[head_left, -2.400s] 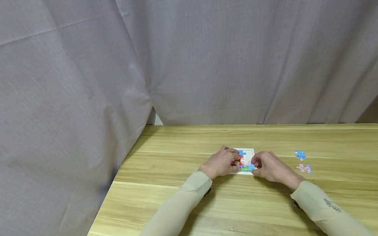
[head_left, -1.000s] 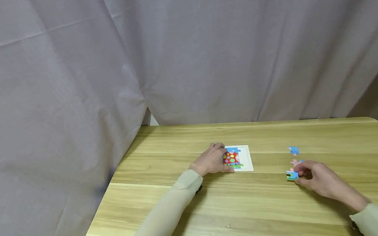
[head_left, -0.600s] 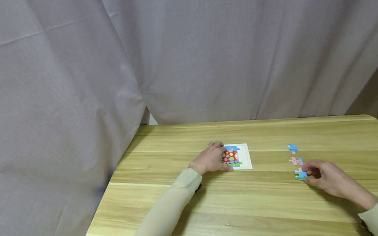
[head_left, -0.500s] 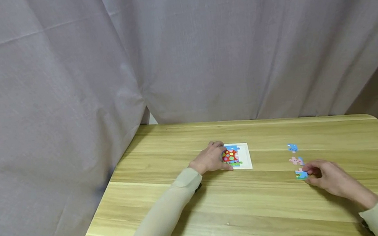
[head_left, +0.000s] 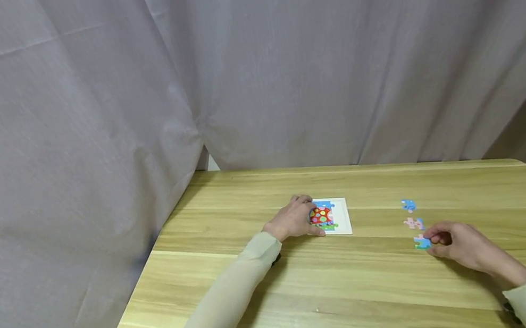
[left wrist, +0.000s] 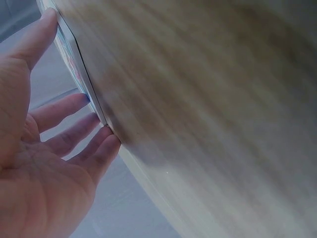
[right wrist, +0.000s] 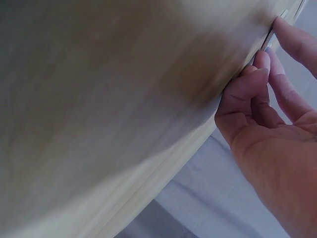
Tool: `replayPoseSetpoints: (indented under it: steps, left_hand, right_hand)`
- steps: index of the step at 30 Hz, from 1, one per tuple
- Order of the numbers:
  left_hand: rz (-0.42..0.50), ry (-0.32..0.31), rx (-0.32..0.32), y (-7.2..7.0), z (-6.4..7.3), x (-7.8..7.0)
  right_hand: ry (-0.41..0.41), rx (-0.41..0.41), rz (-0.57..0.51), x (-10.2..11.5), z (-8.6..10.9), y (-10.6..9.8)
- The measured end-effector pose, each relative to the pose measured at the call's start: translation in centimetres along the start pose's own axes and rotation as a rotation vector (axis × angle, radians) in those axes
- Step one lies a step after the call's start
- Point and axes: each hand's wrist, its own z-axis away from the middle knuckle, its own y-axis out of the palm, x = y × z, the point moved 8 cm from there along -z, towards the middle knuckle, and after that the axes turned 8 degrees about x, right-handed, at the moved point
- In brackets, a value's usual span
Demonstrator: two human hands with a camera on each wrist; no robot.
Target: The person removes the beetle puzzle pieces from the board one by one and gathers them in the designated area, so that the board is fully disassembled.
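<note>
A white puzzle tray (head_left: 343,216) lies on the table, its left part filled by a red, spotted picture (head_left: 320,215); its right part shows bare white. My left hand (head_left: 294,218) rests at the tray's left side, fingers spread and fairly straight, thumb at the near edge. The left wrist view shows those fingertips touching the tray rim (left wrist: 85,74). Farther right, my right hand (head_left: 464,245) pinches the right edge of a blue, green and pink puzzle piece (head_left: 422,243) at the table surface. In the right wrist view, my fingers partly hide that piece.
Just beyond the held piece lie a pink puzzle piece (head_left: 413,223) and a blue puzzle piece (head_left: 409,205), in a column. The wooden table (head_left: 333,285) ends at a grey curtain (head_left: 282,76) at the back and left.
My right hand has carried the blue, green and pink puzzle piece from the tray rightward to the near end of the column of pieces. Lately it has only shifted slightly right. My left hand stays at the tray.
</note>
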Motion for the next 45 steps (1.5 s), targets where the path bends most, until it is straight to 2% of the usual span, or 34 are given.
replayPoseSetpoints:
  steps: [11, 19, 28, 32, 41, 45]
  left_hand:
    - [0.009, -0.012, 0.006, 0.0, 0.0, -0.1]
    - [-0.002, -0.012, 0.007, -0.4, 0.0, -0.1]
    - [-0.014, -0.013, 0.006, -0.5, -0.1, 0.0]
    - [-0.017, -0.012, 0.008, -0.5, -0.2, 0.0]
    - [-0.009, -0.014, 0.006, -0.3, -0.2, 0.1]
    - [-0.015, 0.002, 0.001, -0.4, -0.3, -0.2]
  right_hand:
    - [0.006, 0.017, -0.006, 0.2, -0.3, -0.2]
    - [-0.011, -0.036, 0.023, 3.3, -1.2, -0.7]
    - [-0.134, -0.114, -0.017, 9.2, -5.8, 0.5]
    - [-0.159, -0.094, -0.015, 11.3, -8.5, 1.5]
    - [-0.22, -0.057, 0.021, 13.8, -13.8, 3.5]
    - [-0.195, -0.051, 0.042, 14.0, -15.1, 4.0]
